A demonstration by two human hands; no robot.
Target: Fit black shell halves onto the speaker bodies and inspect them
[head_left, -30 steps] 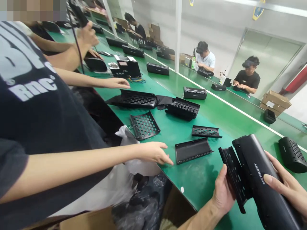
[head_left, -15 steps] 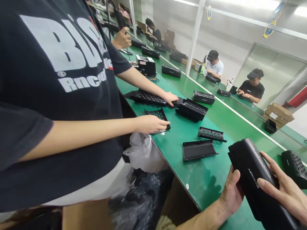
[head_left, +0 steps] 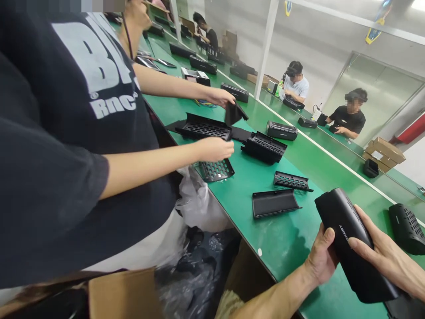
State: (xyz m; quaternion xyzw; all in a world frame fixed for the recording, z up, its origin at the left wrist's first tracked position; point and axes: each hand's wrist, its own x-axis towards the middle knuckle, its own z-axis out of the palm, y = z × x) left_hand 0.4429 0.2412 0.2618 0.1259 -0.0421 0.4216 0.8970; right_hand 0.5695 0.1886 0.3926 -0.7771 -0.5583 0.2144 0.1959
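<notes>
I hold a long black speaker housing (head_left: 352,243) with white lettering over the near edge of the green table (head_left: 282,239). My left hand (head_left: 320,259) grips its lower left side, thumb up against the shell. My right hand (head_left: 381,252) lies over the top right, fingers wrapped across it. A black solid panel (head_left: 274,203) and a perforated grille strip (head_left: 292,180) lie on the table just left of the housing.
A co-worker in a black printed T-shirt stands at my left; one hand (head_left: 214,148) is over a grille piece (head_left: 215,169), the other lifts a black flap (head_left: 234,113). More grille shells (head_left: 264,147), speakers (head_left: 407,228) and seated workers line the table. A cardboard box (head_left: 122,294) and bags sit below.
The grille panel that stuck out beside the housing a second ago has closed against it. The co-worker moved from the near table edge to the grille pieces and lifted a black flap.
</notes>
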